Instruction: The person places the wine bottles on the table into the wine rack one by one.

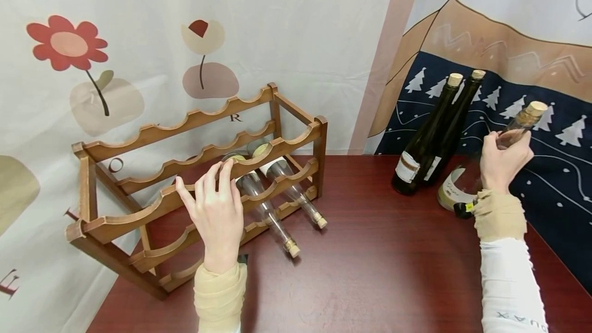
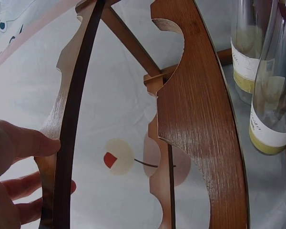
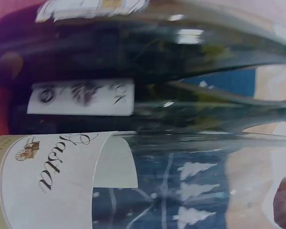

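Note:
My left hand (image 1: 217,212) grips the top front rail of a wooden wine rack (image 1: 125,226). In the left wrist view, the thumb of that hand (image 2: 19,157) presses one side of the scalloped rail (image 2: 69,114) and fingers curl behind it. At the right, my right hand (image 1: 504,161) holds a clear corked wine bottle (image 1: 455,189) by its neck. Its white and gold label (image 3: 47,181) fills the lower left of the right wrist view. Whether its base touches the table cannot be told.
Two dark green corked bottles (image 1: 409,168) stand just left of the held bottle, by the backdrop. Two clear bottles (image 1: 265,209) (image 1: 300,199) lie in the rack, corks pointing forward. The table (image 1: 361,271) is dark red, with printed cloth (image 1: 324,40) behind.

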Available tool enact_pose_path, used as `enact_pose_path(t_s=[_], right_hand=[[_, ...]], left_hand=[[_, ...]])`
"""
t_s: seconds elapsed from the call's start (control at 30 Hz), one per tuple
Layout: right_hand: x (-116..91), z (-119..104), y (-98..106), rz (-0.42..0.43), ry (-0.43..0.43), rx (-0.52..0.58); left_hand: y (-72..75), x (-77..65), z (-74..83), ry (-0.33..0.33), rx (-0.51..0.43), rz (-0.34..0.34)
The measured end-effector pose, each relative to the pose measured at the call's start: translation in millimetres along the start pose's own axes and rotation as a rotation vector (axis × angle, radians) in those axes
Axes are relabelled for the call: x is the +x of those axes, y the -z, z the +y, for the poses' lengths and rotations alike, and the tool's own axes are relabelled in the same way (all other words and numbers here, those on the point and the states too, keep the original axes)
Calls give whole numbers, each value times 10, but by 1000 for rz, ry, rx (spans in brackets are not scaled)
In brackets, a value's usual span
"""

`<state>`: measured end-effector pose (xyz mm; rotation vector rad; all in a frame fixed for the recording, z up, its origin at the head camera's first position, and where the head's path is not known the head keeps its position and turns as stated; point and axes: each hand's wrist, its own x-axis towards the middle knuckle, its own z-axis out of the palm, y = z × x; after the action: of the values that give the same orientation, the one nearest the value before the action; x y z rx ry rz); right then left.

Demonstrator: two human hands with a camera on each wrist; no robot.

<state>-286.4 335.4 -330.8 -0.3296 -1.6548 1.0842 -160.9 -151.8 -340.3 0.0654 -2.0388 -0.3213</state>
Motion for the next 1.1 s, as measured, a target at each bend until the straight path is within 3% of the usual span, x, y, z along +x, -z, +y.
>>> enact_pose_path(t_s=[0.27,0.47,0.67,0.83,1.1], right_hand=[[-252,-336,87,46,-17,132],[-452,-433,113,79,-23,223],[-629,-543,118,85,-27,413],[-800,-766,115,99,-76,613],[-1019,-1020,131,91,-89,781]], left_hand=[[11,1,-3,3,12,-10],[7,2,1,4,4,-11],[11,-1,4,2,13,-17],[11,-1,0,2,17,-20],[11,3,8,1,14,-14]])
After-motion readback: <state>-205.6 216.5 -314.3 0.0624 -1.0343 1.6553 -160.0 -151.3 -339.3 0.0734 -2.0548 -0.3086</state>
